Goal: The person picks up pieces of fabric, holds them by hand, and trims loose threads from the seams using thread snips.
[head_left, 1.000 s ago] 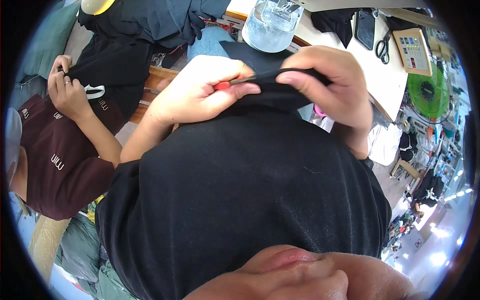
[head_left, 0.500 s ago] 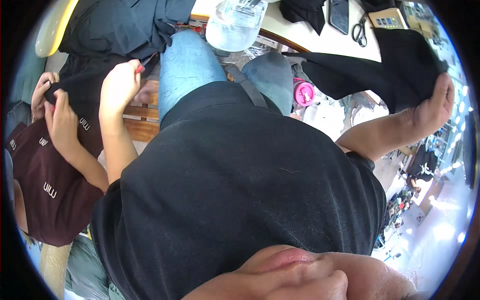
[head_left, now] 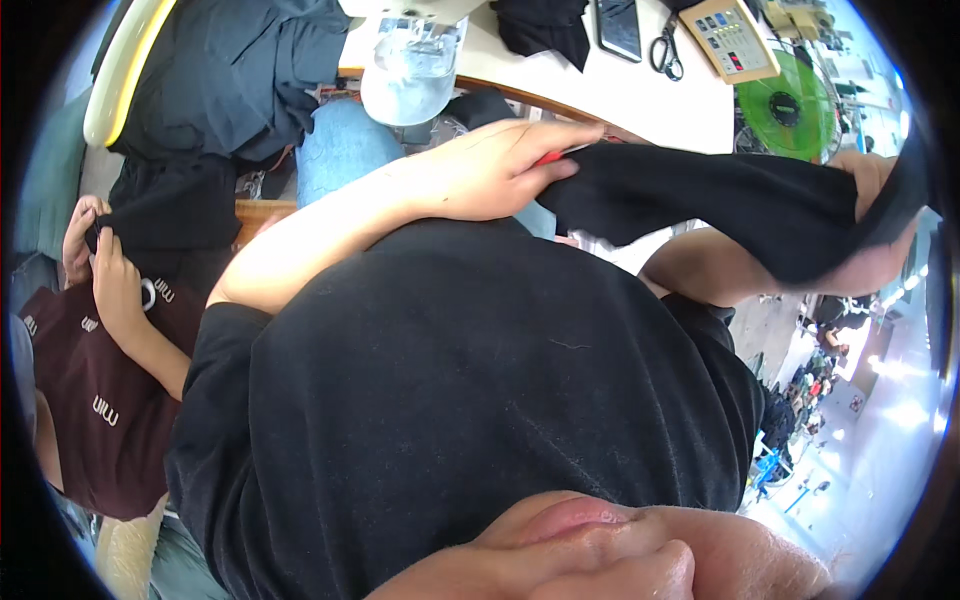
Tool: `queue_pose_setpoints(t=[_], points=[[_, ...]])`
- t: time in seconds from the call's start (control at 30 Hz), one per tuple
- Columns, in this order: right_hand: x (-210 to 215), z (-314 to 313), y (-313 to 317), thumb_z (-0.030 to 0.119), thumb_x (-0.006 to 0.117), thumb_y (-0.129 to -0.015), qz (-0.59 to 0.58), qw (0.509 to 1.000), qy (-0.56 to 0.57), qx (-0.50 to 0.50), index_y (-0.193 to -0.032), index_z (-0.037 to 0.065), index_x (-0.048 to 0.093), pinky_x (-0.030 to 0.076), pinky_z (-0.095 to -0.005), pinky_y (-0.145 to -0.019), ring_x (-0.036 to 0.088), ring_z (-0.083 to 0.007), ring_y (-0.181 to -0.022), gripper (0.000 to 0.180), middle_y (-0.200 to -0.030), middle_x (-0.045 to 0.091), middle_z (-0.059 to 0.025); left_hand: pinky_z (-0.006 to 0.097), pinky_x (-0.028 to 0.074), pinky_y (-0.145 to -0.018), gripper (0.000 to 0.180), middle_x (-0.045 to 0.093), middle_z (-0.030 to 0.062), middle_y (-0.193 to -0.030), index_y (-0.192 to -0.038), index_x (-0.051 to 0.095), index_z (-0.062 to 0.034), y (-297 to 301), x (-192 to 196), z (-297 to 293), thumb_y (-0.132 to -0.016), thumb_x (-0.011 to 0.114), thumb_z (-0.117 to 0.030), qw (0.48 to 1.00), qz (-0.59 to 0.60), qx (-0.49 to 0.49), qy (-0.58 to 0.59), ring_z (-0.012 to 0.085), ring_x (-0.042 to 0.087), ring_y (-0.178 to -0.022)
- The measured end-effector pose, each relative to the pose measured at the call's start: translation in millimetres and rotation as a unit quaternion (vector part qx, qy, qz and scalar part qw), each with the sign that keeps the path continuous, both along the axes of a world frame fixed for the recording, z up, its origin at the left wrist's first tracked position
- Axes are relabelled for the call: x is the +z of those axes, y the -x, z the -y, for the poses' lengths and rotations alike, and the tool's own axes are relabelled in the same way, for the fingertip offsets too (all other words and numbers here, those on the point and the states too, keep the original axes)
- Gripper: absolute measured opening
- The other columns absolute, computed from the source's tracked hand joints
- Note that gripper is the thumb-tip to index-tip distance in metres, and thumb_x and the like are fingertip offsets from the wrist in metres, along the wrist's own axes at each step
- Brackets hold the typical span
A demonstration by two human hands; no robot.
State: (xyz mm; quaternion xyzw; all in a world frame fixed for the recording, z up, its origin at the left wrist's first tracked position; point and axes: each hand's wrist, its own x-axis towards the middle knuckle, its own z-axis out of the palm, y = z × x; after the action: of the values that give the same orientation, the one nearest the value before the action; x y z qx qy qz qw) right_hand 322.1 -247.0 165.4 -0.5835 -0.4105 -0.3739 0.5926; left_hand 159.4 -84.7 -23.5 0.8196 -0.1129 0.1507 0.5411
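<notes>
My left hand point(head_left: 480, 170) reaches across in front of me, closed around a small red-handled tool point(head_left: 548, 158) with a thin pale tip; its exact kind is hidden by the fingers. Its fingertips are at the near end of a long black piece of cloth point(head_left: 690, 190). Out at the far right, my right hand point(head_left: 875, 185) grips the other end of this cloth, raised and partly covered by a fold. The cloth hangs between both hands, over my lap and beside the table edge.
A white table point(head_left: 540, 75) holds a phone point(head_left: 618, 28), black scissors point(head_left: 667, 52), a control box point(head_left: 732, 42) and black fabric point(head_left: 545, 28). A green fan point(head_left: 790, 105) stands beyond. At left, a co-worker's hands point(head_left: 105, 255) hold black cloth near a dark garment pile point(head_left: 225, 75).
My left hand has swung from the left across to the cloth, carrying the red-handled tool. My right hand stays far right with the cloth, which now stretches toward my left hand. The view has shifted.
</notes>
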Motion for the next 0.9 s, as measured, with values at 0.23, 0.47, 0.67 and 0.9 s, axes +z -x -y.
queue_pose_setpoints(t=[0.23,0.47,0.67,0.9], points=[[17.4,104.7,-164.3,0.005,0.068,-0.079,0.058,0.993,-0.106,-0.007,-0.091,-0.009,0.065,0.06,-0.0349,-0.062,0.066,-0.0224,-0.07,0.02,-0.087,0.066,-0.0151,0.033,0.049,-0.082,0.014,0.066,0.0119,-0.091,-0.1,0.06,0.0003,56.1,-43.7,-59.8,-0.097,0.053,-0.011,0.977,-0.205,-0.045,0.033,0.0238,0.064,-0.088],[-18.0,35.5,-315.7,0.028,0.054,-0.09,0.099,0.942,0.067,-0.313,-0.079,0.001,0.062,0.048,-0.0388,-0.07,0.059,-0.0298,-0.071,0.03,-0.077,0.064,-0.01,0.039,0.051,-0.078,0.012,0.067,0.0208,-0.088,-0.091,0.059,0.0012,143.0,-79.3,-102.8,-0.091,0.054,-0.01,0.932,-0.303,0.166,-0.113,0.0362,0.064,-0.093],[-102.4,-47.7,-227.6,0.018,0.066,-0.081,-0.023,0.799,0.505,-0.325,-0.111,0.0,0.064,0.044,-0.0507,-0.093,0.058,-0.0428,-0.105,0.035,-0.109,0.064,-0.0238,0.047,0.05,-0.081,0.015,0.067,0.0209,-0.092,-0.095,0.063,-0.0006,168.2,-47.6,-99.9,-0.087,0.057,-0.012,0.814,-0.403,0.243,-0.341,0.0383,0.063,-0.098],[-159.1,-104.7,-104.9,0.034,0.076,-0.078,0.066,0.916,0.394,-0.023,-0.097,0.001,0.067,0.045,-0.0427,-0.085,0.058,-0.0326,-0.097,0.039,-0.1,0.065,-0.0141,0.04,0.042,-0.103,0.037,0.065,0.0152,-0.116,-0.124,0.062,-0.0041,140.9,5.3,-104.6,-0.087,0.057,-0.004,0.956,-0.256,0.126,0.065,0.0332,0.057,-0.115]])
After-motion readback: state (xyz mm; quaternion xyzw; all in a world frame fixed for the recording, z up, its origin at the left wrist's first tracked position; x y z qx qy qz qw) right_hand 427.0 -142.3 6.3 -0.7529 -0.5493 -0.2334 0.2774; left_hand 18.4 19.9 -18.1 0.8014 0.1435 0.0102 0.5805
